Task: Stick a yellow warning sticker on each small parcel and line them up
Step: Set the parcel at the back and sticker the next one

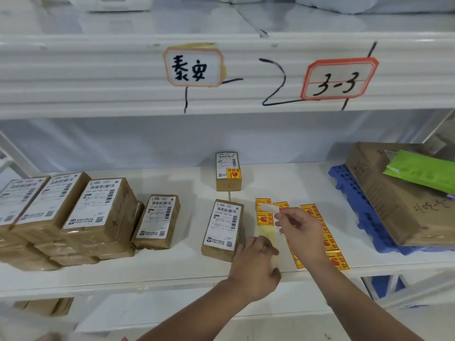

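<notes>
One cardboard box (394, 205) right of sticker strips (338, 260)

This is a parcel depot or courier sorting room. White metal racking (98, 77) carries handwritten location tags (339, 80) at 12 o'clock. Brown taped parcels (93, 212) with barcode shipping labels are stacked at 9 o'clock, and a larger carton (384, 200) sits at 3 o'clock.

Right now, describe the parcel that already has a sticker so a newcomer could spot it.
On the white shelf, look below and slightly right of the orange-edged label. The stickered parcel stands alone at the back, behind the parcel by the left hand. It alone carries a yellow sticker.
</notes>
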